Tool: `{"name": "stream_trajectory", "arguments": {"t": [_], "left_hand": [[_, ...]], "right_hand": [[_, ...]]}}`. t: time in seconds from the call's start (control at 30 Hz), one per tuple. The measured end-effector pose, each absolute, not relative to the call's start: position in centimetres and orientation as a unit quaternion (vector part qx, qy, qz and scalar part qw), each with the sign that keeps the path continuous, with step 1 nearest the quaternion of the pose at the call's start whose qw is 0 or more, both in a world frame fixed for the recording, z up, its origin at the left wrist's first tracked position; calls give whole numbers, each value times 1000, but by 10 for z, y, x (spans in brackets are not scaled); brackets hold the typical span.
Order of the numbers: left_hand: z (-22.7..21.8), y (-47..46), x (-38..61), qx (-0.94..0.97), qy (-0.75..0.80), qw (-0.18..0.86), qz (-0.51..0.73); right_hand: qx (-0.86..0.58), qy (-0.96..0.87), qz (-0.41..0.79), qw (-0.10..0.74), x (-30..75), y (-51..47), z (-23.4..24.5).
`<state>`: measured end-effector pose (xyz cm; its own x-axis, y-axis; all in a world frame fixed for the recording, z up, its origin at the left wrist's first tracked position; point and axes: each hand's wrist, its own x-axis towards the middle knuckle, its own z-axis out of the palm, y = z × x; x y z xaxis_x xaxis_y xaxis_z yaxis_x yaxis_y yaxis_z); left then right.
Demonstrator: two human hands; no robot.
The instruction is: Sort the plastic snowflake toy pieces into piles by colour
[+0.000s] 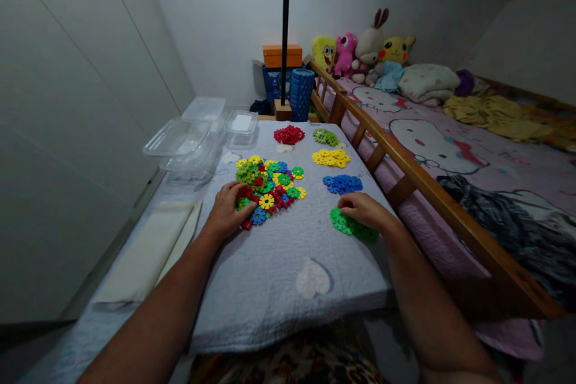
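Note:
A mixed heap of flower-shaped plastic discs (267,201) in red, yellow, green and blue lies on the cloth-covered table. My left hand (227,211) rests at the heap's left edge, thumb and fingers spread apart among the discs. To the right, my right hand (365,211) is over a pile of green discs (342,223), its fingers drawn together; what lies between the fingertips is hidden. Beyond it are single-colour piles: blue discs (342,184), yellow discs (331,158), light green discs (326,137) and red discs (288,135).
Clear plastic containers (180,139) and a lidded box (242,124) stand at the back left. Folded pale cloth (146,252) lies on the left. A wooden bed rail (391,162) borders the right side. A black pole (285,30) rises behind the table.

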<state>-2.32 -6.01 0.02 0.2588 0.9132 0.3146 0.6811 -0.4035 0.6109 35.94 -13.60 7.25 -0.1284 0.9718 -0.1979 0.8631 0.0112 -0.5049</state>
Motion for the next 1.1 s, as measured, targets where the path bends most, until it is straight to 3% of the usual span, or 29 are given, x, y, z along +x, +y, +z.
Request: {"name": "stream_trajectory", "arguments": {"t": [0.7, 0.9, 1.1], "left_hand": [[2, -61, -22, 770, 516, 183, 328], [1, -60, -22, 766, 515, 180, 339], [-1, -60, -22, 767, 514, 181, 339]], "right_hand": [[-633, -741, 212, 75, 337, -125, 70], [-610, -772, 160, 82, 300, -107, 71], [-615, -774, 91, 115, 251, -94, 43]]}}
